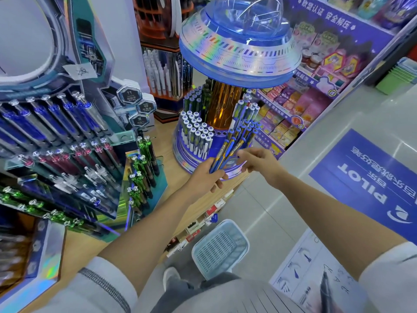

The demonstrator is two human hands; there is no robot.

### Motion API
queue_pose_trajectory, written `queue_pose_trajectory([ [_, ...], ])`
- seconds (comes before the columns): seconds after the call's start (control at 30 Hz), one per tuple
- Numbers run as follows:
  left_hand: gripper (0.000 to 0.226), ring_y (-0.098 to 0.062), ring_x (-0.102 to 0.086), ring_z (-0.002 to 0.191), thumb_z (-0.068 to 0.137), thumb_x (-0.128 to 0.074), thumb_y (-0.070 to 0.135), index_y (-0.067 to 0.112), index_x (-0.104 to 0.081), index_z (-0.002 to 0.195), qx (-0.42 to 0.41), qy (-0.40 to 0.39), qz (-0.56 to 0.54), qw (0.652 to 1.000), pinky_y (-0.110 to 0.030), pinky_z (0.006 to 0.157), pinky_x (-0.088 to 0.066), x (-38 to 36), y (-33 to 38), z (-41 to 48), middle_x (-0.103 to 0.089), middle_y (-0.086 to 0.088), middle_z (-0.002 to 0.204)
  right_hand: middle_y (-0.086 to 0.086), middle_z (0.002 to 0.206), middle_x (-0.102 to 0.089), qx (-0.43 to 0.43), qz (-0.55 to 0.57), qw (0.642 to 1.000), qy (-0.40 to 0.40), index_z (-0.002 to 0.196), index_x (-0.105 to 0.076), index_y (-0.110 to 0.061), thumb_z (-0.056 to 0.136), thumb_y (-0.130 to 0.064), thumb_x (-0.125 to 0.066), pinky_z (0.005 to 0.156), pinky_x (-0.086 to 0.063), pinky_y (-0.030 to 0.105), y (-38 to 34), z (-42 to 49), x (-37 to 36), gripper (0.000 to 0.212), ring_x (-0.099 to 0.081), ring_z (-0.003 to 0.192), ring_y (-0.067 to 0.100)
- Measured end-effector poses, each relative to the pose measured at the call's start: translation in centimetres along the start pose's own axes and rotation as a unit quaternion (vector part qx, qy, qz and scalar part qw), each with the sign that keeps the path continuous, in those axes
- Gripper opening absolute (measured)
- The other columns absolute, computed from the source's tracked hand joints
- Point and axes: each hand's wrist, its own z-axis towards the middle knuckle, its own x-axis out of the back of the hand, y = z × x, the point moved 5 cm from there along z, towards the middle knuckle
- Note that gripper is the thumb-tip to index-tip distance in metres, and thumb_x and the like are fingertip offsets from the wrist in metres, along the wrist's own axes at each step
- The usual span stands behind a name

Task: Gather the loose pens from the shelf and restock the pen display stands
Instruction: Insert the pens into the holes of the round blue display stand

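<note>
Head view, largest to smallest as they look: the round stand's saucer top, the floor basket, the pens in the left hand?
1. saucer top
2. floor basket
3. bundle of pens in the left hand

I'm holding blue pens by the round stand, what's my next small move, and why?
Probably draw one pen out of the bundle with your right hand and slot it into the round stand. Your left hand grips the bundle, the right fingers are at it, and open holes show just behind.
</note>
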Motion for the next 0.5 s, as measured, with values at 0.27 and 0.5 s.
queue_pose_trajectory([
  [0.27,0.015,-0.018,-0.06,0.06,0.098,-0.049,0.006,0.013,-0.053,0.109,0.0,0.006,0.0,1.0,-0.023,0.044,-0.042,-0.3,0.0,0.1,-0.064,-0.004,0.088,0.003,0.076,-0.073,0.051,0.117,0.983,0.135,0.079,-0.062,-0.013,0.092,-0.019,-0.065,0.057,-0.048,0.022,-1.3,-0.4,2.1,0.015,-0.067,0.063,0.015],
  [0.5,0.017,-0.018,-0.06,0.06,0.098,-0.049,0.008,0.008,-0.054,0.115,0.005,0.017,0.001,1.0,-0.022,0.044,-0.042,1.0,-0.1,0.1,-0.064,-0.005,0.086,0.01,0.079,-0.073,0.078,0.025,0.952,0.296,0.076,-0.054,-0.017,0.088,-0.022,-0.07,0.057,-0.05,0.03,-1.5,0.1,4.1,0.021,-0.071,0.067,0.018],
])
